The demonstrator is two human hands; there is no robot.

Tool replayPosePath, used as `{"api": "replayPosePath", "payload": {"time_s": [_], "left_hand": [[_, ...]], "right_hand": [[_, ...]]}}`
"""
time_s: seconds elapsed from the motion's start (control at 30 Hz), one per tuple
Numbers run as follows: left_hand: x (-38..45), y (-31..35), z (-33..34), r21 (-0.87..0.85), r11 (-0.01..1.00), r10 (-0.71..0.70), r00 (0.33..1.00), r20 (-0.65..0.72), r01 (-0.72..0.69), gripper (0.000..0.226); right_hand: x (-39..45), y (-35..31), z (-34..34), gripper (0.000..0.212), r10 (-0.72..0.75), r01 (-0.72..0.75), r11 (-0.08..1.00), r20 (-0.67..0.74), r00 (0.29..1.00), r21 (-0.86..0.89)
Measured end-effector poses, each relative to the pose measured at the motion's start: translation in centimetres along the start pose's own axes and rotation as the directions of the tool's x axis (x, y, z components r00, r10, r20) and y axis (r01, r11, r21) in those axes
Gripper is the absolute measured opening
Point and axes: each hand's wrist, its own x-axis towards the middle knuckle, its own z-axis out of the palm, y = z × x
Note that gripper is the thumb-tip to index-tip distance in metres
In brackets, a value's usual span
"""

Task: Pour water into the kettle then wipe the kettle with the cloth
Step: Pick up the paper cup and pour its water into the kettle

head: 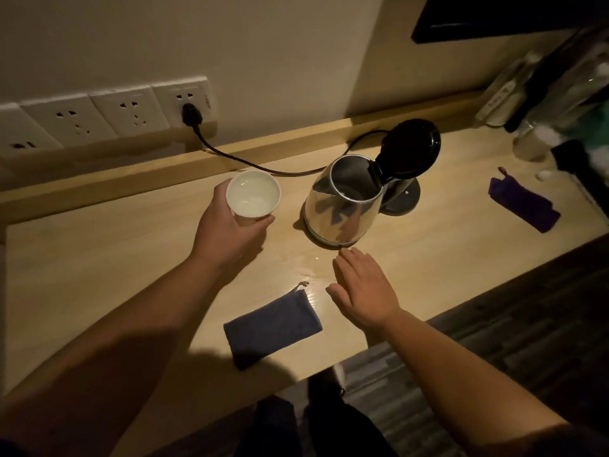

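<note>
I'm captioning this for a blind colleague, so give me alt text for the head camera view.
A person's left hand grips a white cup of water beside a steel kettle with its black lid open, on a wooden counter. The right hand lies open in front of the kettle, next to a folded blue cloth; a purple cloth lies farther right.

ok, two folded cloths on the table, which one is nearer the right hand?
The grey-blue folded cloth, just left of the open right hand at the table's front edge. The purple folded cloth lies far right, beyond the steel kettle.
</note>
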Motion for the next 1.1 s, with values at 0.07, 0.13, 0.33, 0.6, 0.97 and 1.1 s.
{"api": "replayPosePath", "payload": {"time_s": [0.07, 0.13, 0.33, 0.6, 0.97, 1.1], "left_hand": [[0.0, 1.1, 0.7, 0.032, 0.999, 0.02, 1.0, 0.001, -0.02, 0.087], [0.0, 2.1, 1.2, 0.059, 0.998, 0.038, 0.999, -0.003, -0.038, 0.088], [-0.2, 4.8, 1.6, 0.132, 0.986, 0.101, 0.995, -0.009, -0.099, 0.09], [0.5, 8.4, 2.1, 0.208, 0.96, 0.189, 0.982, 0.02, -0.189, 0.086], [2.2, 10.7, 1.8, 0.338, 0.886, 0.298, 0.948, 0.111, -0.318, 0.078], [2.7, 11.4, 1.8, 0.42, 0.833, 0.325, 0.933, 0.155, -0.36, 0.078]], "right_hand": [[-0.4, 2.0, 0.0, 0.059, 0.036, -0.036, 0.999, 0.014, 0.999, -0.019], [-0.7, 4.0, 0.1, 0.063, 0.064, -0.063, 0.997, 0.033, 0.997, -0.035], [-1.5, 8.9, 1.1, 0.079, 0.149, -0.137, 0.987, 0.169, 0.974, -0.079], [-1.4, 9.5, 1.7, 0.094, 0.146, -0.14, 0.989, 0.203, 0.968, -0.045], [-1.4, 9.6, 1.8, 0.096, 0.142, -0.141, 0.99, 0.2, 0.969, -0.02], [-1.4, 9.6, 1.8, 0.097, 0.14, -0.138, 0.99, 0.197, 0.97, -0.027]]}}
